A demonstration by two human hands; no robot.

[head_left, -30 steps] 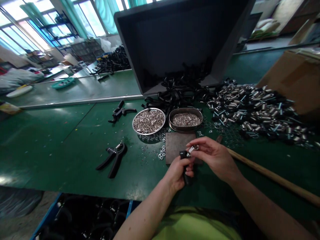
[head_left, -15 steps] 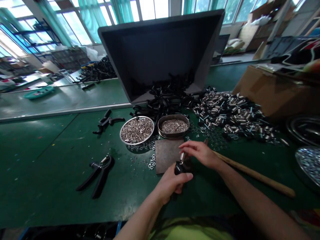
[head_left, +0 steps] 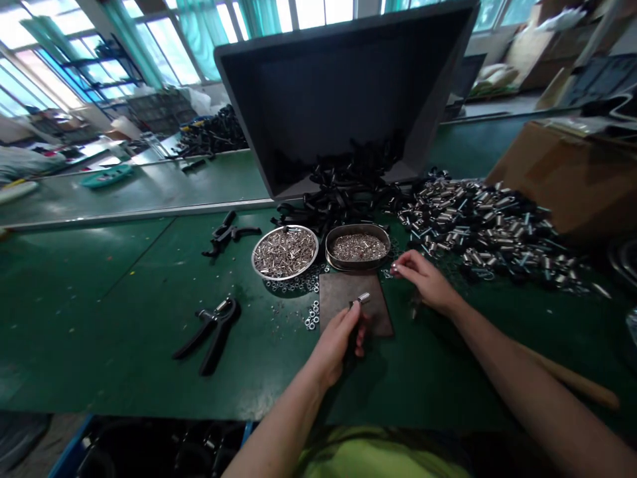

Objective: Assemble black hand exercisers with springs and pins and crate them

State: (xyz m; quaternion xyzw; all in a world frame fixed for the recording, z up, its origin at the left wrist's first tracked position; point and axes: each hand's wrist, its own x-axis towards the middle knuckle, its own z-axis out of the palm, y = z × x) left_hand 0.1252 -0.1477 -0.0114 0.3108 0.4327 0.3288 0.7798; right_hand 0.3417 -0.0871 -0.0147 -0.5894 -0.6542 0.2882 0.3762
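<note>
- Spring (head_left: 365, 298): it is shiny and sticks out past the left thumb, over the flat plate (head_left: 343, 287). Whether it touches the plate is hard to tell.
- The left hand (head_left: 339, 342) is closed around a dark handle (head_left: 352, 345) just below the spring. Most of the handle is hidden by the hand.
- The right hand (head_left: 425, 284) is well apart from the left one. Its thumb and finger are close together, with a tiny shiny spot at the tips. Whether they hold anything cannot be told.
- Small rings (head_left: 387, 273) lie on the green table (head_left: 149, 299) just beside those fingertips.
- Behind the plate stand a round dish (head_left: 253, 261) full of pins and an oval tin (head_left: 361, 261) full of little metal bits.
- Nuts (head_left: 312, 316) lie at the plate's left edge.
- Farther left, a black grip (head_left: 213, 332) lies on the table.
- A big gray bin (head_left: 343, 93) lies on its side at the back, with black parts (head_left: 338, 199) spilling out.
- On the right are a heap of springs (head_left: 482, 229), a box (head_left: 562, 176) and a stick (head_left: 577, 378) partly behind the right arm.
</note>
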